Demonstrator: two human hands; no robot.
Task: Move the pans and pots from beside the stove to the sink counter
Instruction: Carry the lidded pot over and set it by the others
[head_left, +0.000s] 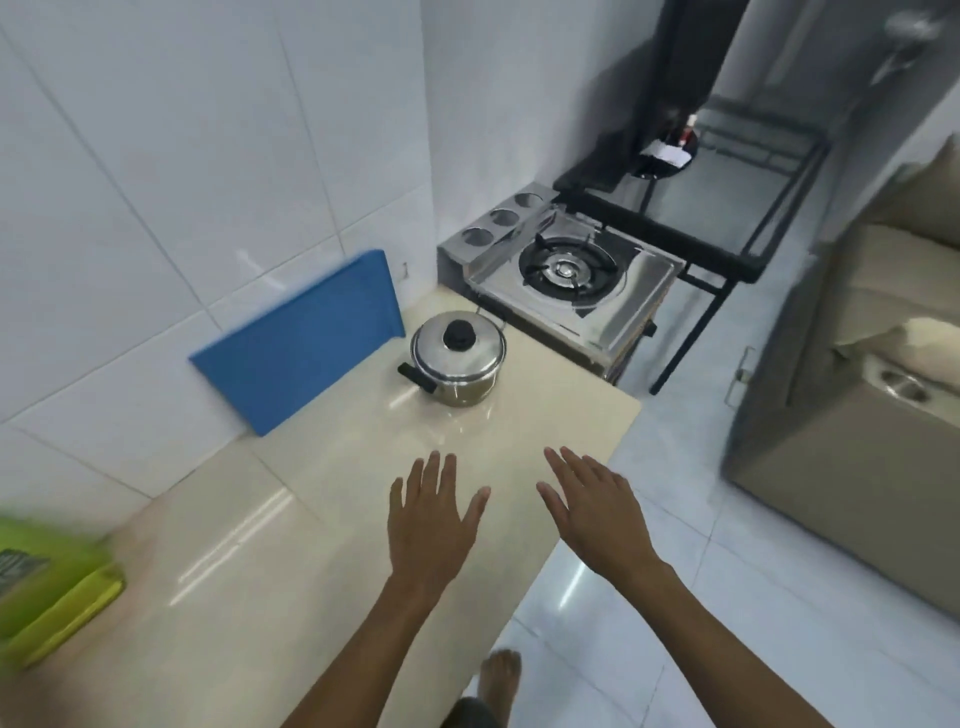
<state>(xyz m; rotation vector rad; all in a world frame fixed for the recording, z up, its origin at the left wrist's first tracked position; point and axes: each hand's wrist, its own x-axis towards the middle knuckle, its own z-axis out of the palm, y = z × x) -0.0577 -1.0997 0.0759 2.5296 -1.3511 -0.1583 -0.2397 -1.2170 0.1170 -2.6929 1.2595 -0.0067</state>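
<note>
Reaching forward over the cream counter (322, 519) with both arms, palms down, nothing held. Spreading the fingers of the left hand (431, 525) apart, flat and loose, thumb angled out toward the right. Splaying the fingers of the right hand (592, 514) likewise, hovering past the counter's right edge, above the pale floor. Keeping the two hands side by side with a gap between, probably sized for taking a round body from both flanks.

Aiming, by the look of it, at the steel pot (458, 358), sitting farther along the counter, lid on, black knob on top, well apart from both hands. Standing upright just near of the gas stove (571, 280), with one black side handle pointing near-left and the other barely showing at the far right. Suggesting a two-handed lift by those handles, since the lid is loose-looking and could slide if tilted.

Leaning a blue cutting board (306, 338) against the tiled wall to the left of the pot, close but not touching as far as can be told. Blurring a green object (47, 587) at the near left edge, too smeared to name. Showing no sink anywhere, so the destination cannot be placed. Showing no other pan or pot beside the stove, so this one may be the last left to carry.
</note>
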